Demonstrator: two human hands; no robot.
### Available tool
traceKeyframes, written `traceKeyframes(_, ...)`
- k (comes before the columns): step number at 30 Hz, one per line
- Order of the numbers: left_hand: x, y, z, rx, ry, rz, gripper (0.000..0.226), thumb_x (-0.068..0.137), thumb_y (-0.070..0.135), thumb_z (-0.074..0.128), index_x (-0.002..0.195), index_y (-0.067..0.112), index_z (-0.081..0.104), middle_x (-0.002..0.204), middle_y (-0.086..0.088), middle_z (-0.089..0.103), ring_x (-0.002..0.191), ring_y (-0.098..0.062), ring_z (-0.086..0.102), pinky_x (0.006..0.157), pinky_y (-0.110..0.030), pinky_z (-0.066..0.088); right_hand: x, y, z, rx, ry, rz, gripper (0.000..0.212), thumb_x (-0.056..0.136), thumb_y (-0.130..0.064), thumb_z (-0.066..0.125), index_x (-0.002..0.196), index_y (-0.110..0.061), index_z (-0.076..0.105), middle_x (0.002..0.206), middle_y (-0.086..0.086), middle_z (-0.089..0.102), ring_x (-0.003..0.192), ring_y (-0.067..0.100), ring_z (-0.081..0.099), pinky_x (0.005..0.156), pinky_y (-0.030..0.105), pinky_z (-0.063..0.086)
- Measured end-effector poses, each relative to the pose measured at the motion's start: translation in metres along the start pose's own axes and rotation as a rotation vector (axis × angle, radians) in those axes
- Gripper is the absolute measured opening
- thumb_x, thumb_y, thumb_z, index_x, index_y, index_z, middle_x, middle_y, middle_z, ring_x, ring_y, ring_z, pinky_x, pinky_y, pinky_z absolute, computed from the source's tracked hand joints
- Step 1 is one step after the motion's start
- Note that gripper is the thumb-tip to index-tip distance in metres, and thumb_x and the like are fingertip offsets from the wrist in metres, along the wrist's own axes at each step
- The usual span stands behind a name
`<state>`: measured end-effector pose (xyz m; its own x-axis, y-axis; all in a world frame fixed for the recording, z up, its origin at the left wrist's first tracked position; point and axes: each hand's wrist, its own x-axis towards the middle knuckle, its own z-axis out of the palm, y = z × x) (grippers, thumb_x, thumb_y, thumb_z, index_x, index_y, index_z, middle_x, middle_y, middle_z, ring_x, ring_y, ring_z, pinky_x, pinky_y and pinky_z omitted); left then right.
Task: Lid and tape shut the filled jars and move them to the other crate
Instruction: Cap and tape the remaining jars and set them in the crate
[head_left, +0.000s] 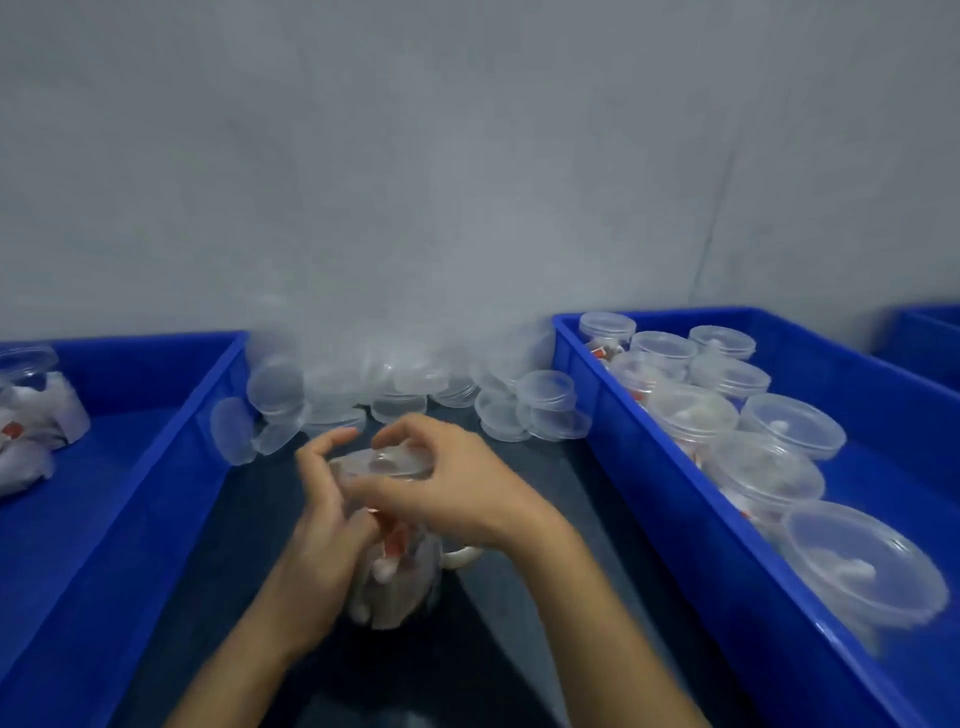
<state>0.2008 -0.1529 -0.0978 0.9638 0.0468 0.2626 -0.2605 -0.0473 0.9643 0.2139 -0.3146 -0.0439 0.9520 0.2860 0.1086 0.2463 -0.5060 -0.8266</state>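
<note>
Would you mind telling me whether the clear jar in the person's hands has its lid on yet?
On, though sealing cannot be told: the clear round lid sits atop the clear filled jar, with the right hand gripping its rim.

Left hand (322, 519) and right hand (447, 483) close together, fingers curled, forearms converging.

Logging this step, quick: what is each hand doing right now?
Left hand: curled round the side of the filled jar, holding it.
Right hand: fingers curled on the clear lid atop that jar.
</note>
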Motion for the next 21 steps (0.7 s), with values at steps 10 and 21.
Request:
traceKeyframes(10,0.054,0.044,0.058,0.395,-0.085,0.107,0.076,0.073,0.081,0.072,0.132,0.040,0.051,0.128,0.011,0.057,0.113,-0.005,0.062,0.093,-0.038,0.054,0.043,-0.038,-0.105,-0.212,0.355,-0.073,0.056,0.069,-0.058,0.083,0.116,-0.034,0.065,0.105,-0.014,0.062,0.087,0.002,0.064,0.074,0.026,0.055)
traceKeyframes(21,0.188,0.076,0.212,0.313,-0.156,0.122,0.030,0.097,0.028,0.073,0.123,0.023,0.059,0.114,0.001,0.073,0.097,-0.016,0.070,0.076,-0.029,0.056,0.127,-0.003,-0.251,-0.262,0.625,0.041,0.057,0.077,-0.049,0.080,0.123,-0.021,0.064,0.112,-0.003,0.064,0.102,0.019,0.064,0.087,0.034,0.055)
